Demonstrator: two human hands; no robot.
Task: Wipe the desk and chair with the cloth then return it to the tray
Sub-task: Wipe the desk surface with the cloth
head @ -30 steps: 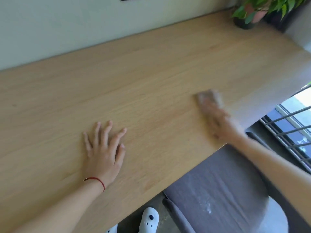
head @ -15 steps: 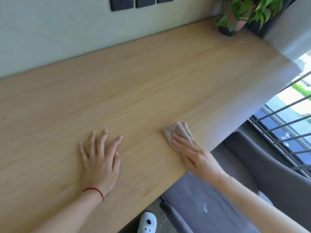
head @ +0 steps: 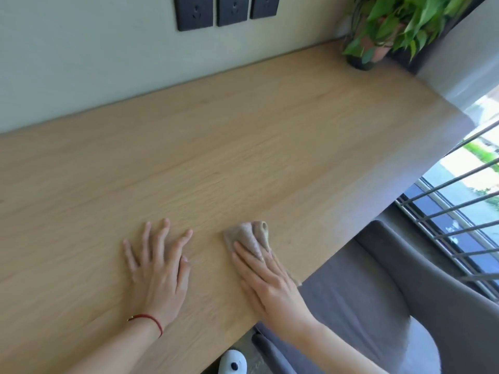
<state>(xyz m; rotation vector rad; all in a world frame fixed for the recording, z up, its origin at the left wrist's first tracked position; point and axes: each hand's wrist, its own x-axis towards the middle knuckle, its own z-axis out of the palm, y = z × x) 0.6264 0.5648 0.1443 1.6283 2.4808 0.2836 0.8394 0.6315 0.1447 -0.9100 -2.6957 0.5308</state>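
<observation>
On desk (head: 243,147), right hand (head: 270,287) pressing cloth (head: 249,233)

We see three black sockets (head: 232,9) side by side on the pale wall (head: 81,63), a leafy potted plant (head: 383,31) far right, a barred window (head: 459,211) beyond, and a white shoe (head: 232,364) below.

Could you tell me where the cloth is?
Head view: the cloth lies on the desk by its front edge, under the right hand, beside the left hand.
</observation>
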